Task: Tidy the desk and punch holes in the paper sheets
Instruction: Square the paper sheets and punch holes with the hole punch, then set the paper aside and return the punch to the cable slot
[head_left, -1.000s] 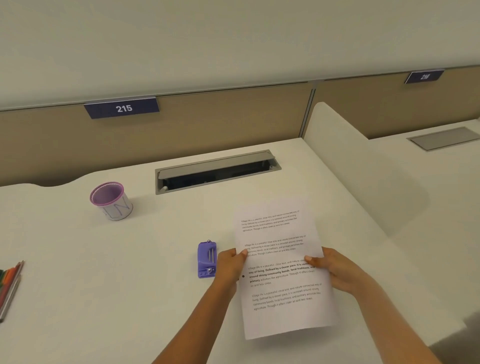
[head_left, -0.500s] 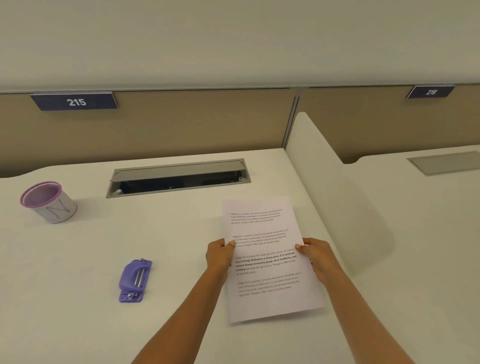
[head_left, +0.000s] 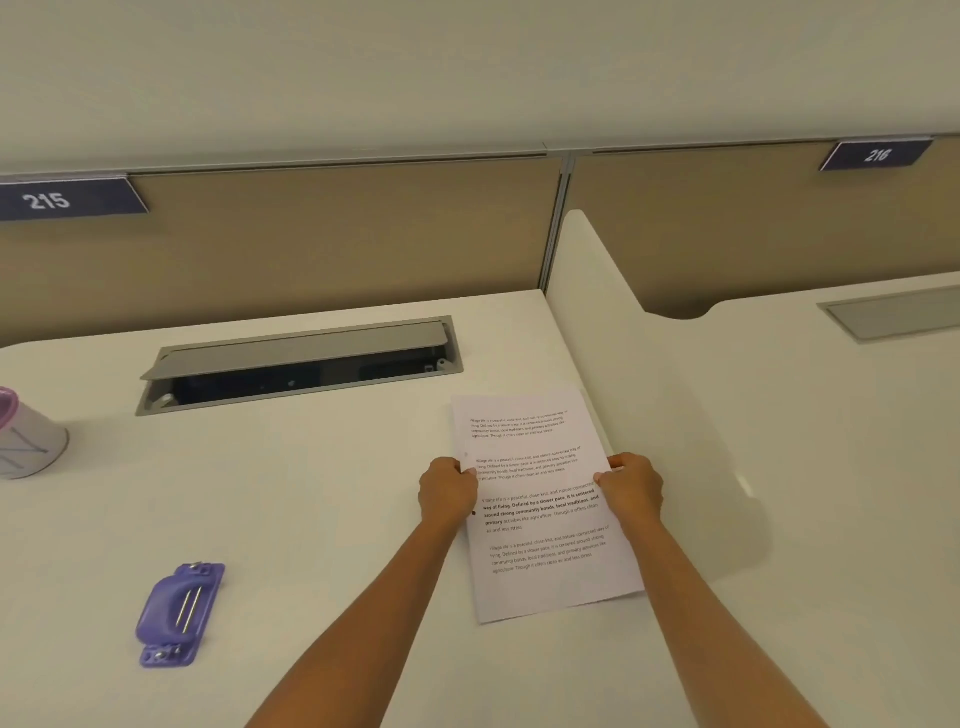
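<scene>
Even bright light, edges warped.

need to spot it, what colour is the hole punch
The hole punch is purple; head view shows it.

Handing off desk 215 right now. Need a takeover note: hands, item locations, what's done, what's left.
Left hand grips the paper sheets at the left edge. Right hand grips the right edge.
Paper sheets: over the desk, beside the divider; sheet count unclear.
Hole punch: lying on the desk, left of the left forearm, untouched.
Cup: far left, partly out of frame.
Done: a dark dot on the left margin may be a punched hole; unconfirmed.
Left: take the paper to the punch, punch it, tidy.
</scene>
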